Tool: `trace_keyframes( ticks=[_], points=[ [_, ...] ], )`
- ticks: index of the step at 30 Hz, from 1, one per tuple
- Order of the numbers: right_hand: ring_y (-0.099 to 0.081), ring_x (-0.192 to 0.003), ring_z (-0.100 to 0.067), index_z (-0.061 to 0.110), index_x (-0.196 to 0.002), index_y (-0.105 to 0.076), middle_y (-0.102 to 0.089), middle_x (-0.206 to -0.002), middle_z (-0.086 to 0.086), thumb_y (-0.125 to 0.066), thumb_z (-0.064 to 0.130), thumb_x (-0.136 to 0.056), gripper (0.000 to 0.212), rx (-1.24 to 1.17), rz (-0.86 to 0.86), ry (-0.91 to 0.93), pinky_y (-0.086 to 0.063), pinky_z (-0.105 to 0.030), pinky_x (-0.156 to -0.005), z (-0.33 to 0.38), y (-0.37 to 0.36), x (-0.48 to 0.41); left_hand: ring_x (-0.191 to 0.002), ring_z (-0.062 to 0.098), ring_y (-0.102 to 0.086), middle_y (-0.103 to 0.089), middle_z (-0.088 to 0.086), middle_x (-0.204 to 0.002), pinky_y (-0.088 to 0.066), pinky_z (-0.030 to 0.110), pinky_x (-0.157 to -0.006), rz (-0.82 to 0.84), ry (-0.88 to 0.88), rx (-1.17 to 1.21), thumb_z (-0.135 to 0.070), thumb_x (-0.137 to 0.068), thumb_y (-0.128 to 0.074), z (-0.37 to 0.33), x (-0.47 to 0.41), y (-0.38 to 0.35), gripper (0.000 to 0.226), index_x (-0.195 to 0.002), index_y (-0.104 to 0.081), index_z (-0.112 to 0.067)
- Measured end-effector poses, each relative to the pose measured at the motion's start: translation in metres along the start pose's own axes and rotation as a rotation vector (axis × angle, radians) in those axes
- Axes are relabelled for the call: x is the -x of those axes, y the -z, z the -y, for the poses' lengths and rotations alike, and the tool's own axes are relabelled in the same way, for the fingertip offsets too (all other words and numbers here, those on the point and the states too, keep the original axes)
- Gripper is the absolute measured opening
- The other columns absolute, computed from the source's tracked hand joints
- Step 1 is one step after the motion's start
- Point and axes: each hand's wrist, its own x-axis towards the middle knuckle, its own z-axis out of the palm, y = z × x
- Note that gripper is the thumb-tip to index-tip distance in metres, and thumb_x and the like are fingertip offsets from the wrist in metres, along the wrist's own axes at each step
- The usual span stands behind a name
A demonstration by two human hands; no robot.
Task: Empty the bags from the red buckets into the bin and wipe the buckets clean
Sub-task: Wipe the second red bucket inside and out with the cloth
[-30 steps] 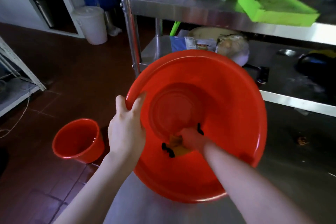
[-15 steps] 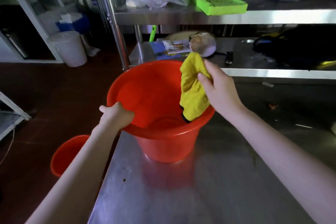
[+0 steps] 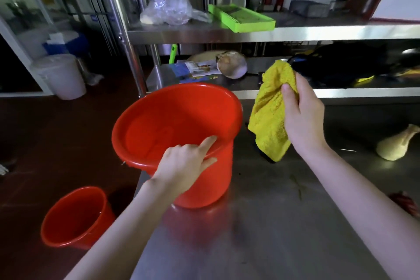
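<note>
The left grip [image 3: 184, 161] pinches the near rim of the red bucket [image 3: 181, 118] (index finger inside, thumb outside), which stands at the left edge of the counter [image 3: 272, 223]. The right grip [image 3: 302, 118] is closed around a yellow cloth [image 3: 268, 118], just beside the bucket.

The yellow cloth [image 3: 271, 109] hides the fingers of the right hand [image 3: 304, 118]; the frame edge crops a red thing [image 3: 405, 206].
</note>
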Motion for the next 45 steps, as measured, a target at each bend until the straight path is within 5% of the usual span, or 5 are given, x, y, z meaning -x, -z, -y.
trace_keyframes(
  ticks=[7, 15, 29, 39, 45],
  points=[
    [-0.050, -0.113, -0.001, 0.013, -0.134, -0.053, -0.058, -0.123, 0.007, -0.048, 0.021, -0.100, 0.035, -0.045, 0.239, 0.060, -0.029, 0.001, -0.095, 0.019, -0.055, 0.034, -0.058, 0.007, -0.063, -0.066, -0.003, -0.071, -0.052, 0.025, -0.062, -0.296, 0.349, 0.567, -0.045, -0.094, -0.054, 0.055, 0.020, 0.027, 0.060, -0.145, -0.025, -0.054],
    [-0.029, -0.143, -0.021, 0.035, -0.141, -0.046, -0.040, -0.151, 0.009, -0.039, 0.037, -0.098, 0.043, 0.297, 0.641, 0.325, -0.021, -0.046, -0.116, 0.073, -0.185, 0.105, -0.074, -0.033, -0.048, -0.057, -0.029, -0.108, -0.034, -0.007, -0.060, -0.479, 0.761, 0.904, -0.038, -0.103, -0.040, 0.069, 0.076, 0.000, 0.045, -0.148, -0.036, -0.038],
    [-0.047, -0.130, -0.023, 0.019, -0.128, -0.061, -0.056, -0.137, -0.001, -0.044, 0.038, -0.099, 0.038, 0.555, 0.408, -0.135, -0.040, -0.037, -0.104, -0.036, -0.123, 0.072, -0.040, 0.009, -0.041, -0.046, -0.002, -0.049, -0.038, 0.024, -0.039, -0.535, 0.711, 0.885, -0.045, -0.100, -0.039, 0.063, 0.113, -0.015, 0.044, -0.137, -0.029, -0.066],
    [-0.039, -0.138, -0.017, 0.028, -0.138, -0.051, -0.044, -0.149, 0.007, -0.042, 0.040, -0.095, 0.045, 0.309, 0.591, 0.489, -0.034, -0.041, -0.112, 0.070, -0.196, 0.128, -0.064, -0.016, -0.058, -0.058, -0.048, -0.079, -0.043, 0.003, -0.059, -0.540, 0.654, 0.832, -0.034, -0.103, -0.043, 0.075, 0.101, -0.017, 0.043, -0.140, -0.038, -0.054],
    [-0.049, -0.128, -0.021, 0.025, -0.128, -0.061, -0.052, -0.143, 0.003, -0.046, 0.043, -0.097, 0.039, 0.580, 0.429, -0.145, -0.042, -0.033, -0.100, -0.025, -0.121, 0.073, -0.043, 0.007, -0.041, -0.046, -0.011, -0.050, -0.039, 0.025, -0.040, -0.555, 0.626, 0.909, -0.042, -0.101, -0.042, 0.063, 0.117, -0.022, 0.044, -0.136, -0.032, -0.066]
  ],
)
